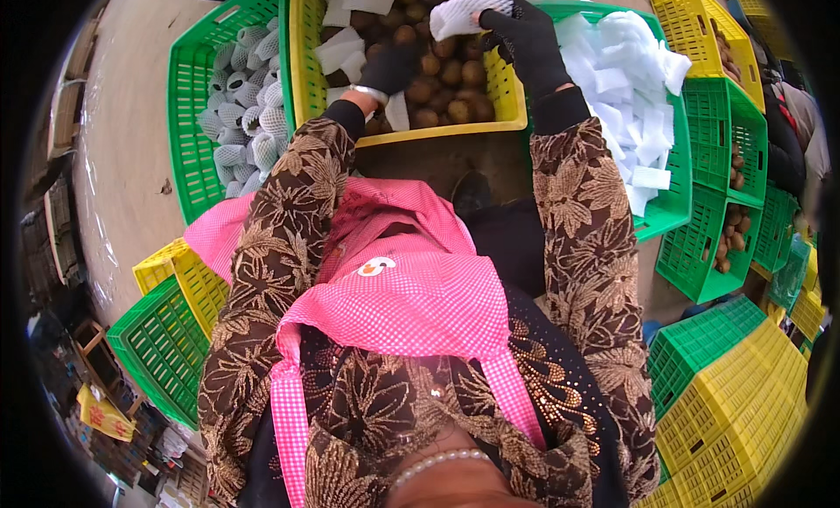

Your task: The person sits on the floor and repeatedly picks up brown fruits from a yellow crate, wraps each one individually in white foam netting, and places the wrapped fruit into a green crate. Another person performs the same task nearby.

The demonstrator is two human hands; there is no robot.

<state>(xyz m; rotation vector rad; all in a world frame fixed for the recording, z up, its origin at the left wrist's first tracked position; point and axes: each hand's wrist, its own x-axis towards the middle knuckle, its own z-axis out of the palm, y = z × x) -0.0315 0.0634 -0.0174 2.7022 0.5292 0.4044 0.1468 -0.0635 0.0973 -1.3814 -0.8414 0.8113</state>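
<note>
My right hand [525,42], in a black glove, holds a white foam net sleeve [462,16] above the right side of a yellow plastic crate [512,114]. Brown round fruits, apparently kiwifruit [453,75], fill much of that crate, with loose foam sleeves among them at its left. My left hand [394,68], also black-gloved, reaches down among the fruits; its fingers are hard to make out against them. Fruits in foam net sleeves [246,104] lie in a green crate [180,114] at the left. Flat white foam sleeves [623,81] heap up in a green crate [682,173] at the right.
Further right stand green crates [705,245] with brown fruits and a yellow crate [682,29]. Stacked yellow crates [735,403] are at the lower right. A green crate [161,350] and a yellow one stand at the lower left. Another person's sleeve [797,121] shows at the right edge.
</note>
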